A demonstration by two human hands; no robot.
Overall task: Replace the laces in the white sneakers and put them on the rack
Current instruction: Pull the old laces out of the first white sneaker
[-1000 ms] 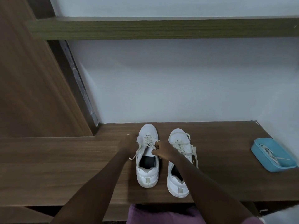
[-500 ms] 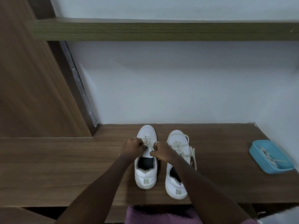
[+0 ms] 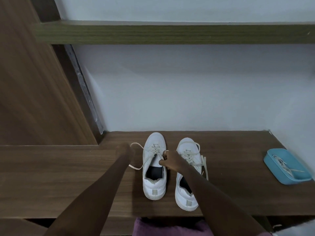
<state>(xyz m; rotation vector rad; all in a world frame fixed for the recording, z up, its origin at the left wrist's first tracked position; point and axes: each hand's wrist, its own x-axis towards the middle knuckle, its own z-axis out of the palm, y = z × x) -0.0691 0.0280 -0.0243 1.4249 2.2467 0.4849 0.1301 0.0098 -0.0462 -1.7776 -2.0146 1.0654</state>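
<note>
The left-hand white low-top sneaker (image 3: 154, 189) and the right-hand white low-top sneaker (image 3: 186, 199) stand side by side on the dark brown wooden bench top (image 3: 238, 184), toes toward the white wall (image 3: 187, 91). The right-hand one has its heel near the bench's front edge, and the left-hand one sits a little further in. Bare wood runs wide to the left of the 2 shoes. More bare wood lies between them and the shallow blue plastic tray (image 3: 270, 167) of loose pale laces near the right end. An olive-brown wooden shelf (image 3: 170, 34) crosses well above, and a brown wooden panel (image 3: 34, 82) closes the left side.

The left hand (image 3: 124, 149), blurred, is out to the left of the left-hand sneaker with its fingers curled in. The cream flat lace (image 3: 135, 168) comes out of it and loops back to the eyelets. The right hand (image 3: 170, 161) is at that sneaker's right edge beside the tongue, with thumb and ringed finger (image 3: 166, 152) bent in a pinch on the lace's other strand.
</note>
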